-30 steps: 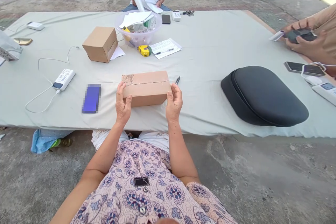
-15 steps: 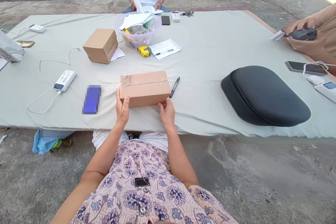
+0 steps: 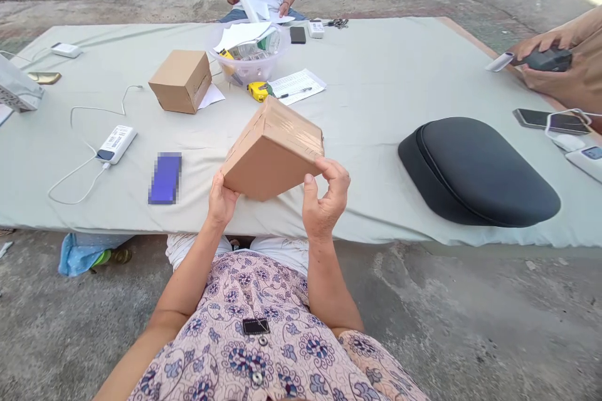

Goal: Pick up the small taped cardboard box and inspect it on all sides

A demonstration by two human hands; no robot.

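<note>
A brown cardboard box [image 3: 268,160] is tilted up over the front of the table, with clear tape shining on its upper right side. Its lower left corner is gripped by my left hand [image 3: 222,200], whose fingers go partly out of sight beneath it. My right hand [image 3: 328,197] pinches the right-hand corner between the thumb and the fingers. The black pen that lay near the box is hidden from view now.
A second cardboard box [image 3: 181,81], a clear plastic tub [image 3: 254,69] and a yellow tape measure [image 3: 257,91] stand farther back. A black cushion-like object [image 3: 480,172] lies right; a blurred blue rectangle [image 3: 164,178] and a white power bank [image 3: 116,144] lie left. Two other people sit around the table.
The box has been lifted and turned from lying level to tilted on a corner. My right hand has moved up and right along with its corner.
</note>
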